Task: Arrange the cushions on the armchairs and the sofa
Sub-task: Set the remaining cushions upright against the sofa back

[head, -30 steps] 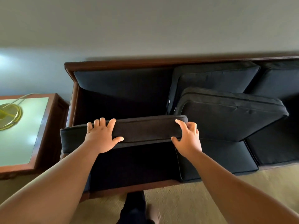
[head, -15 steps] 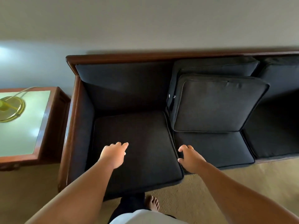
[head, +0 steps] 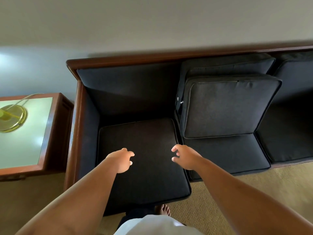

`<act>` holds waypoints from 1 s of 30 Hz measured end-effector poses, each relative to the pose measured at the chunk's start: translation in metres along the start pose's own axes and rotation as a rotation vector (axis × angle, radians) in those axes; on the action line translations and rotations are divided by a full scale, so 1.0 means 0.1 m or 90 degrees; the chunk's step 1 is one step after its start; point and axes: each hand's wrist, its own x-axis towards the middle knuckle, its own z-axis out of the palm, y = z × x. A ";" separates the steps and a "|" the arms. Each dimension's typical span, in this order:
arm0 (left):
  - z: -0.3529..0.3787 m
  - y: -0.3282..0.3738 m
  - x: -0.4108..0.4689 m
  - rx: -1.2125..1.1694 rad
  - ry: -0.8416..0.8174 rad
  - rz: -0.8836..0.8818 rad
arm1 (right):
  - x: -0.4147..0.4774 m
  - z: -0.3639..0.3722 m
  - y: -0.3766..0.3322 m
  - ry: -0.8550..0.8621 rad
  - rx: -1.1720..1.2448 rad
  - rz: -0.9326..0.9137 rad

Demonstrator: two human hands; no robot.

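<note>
A dark sofa with a brown wooden frame (head: 74, 126) stands against the wall. Its left seat cushion (head: 149, 180) lies flat in its place, with the front edge overhanging the frame. My left hand (head: 121, 159) and my right hand (head: 183, 158) hover just above this cushion, fingers loosely curled, holding nothing. A loose dark cushion (head: 225, 107) leans upright on the middle seat against another back cushion (head: 225, 64). The left seat shows no back cushion.
A wooden side table (head: 49, 133) with a pale top and a brass lamp base (head: 11, 117) stands left of the sofa. Beige carpet (head: 211, 209) lies in front. My bare foot (head: 163, 210) shows below the left cushion.
The left seat cushion, held raised in both hands a second ago, now lies flat on the seat. Both hands have let go of it. The loose middle cushion now leans upright.
</note>
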 end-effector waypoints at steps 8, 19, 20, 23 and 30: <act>-0.07 -0.07 0.14 -0.067 -0.004 0.012 | 0.28 -0.13 -0.13 -0.037 0.024 0.019; -0.48 -0.26 0.45 -0.085 -0.072 -0.006 | 0.61 -0.61 -0.23 -0.024 0.085 0.039; -0.58 -0.24 0.51 -0.087 -0.069 -0.004 | 0.61 -0.68 -0.21 -0.014 0.098 0.040; -1.00 -0.05 0.74 -0.080 -0.035 0.018 | 0.57 -0.94 -0.04 0.027 0.138 0.052; -2.05 1.07 1.22 -0.114 0.120 0.140 | 0.58 -1.75 0.72 0.126 0.138 0.080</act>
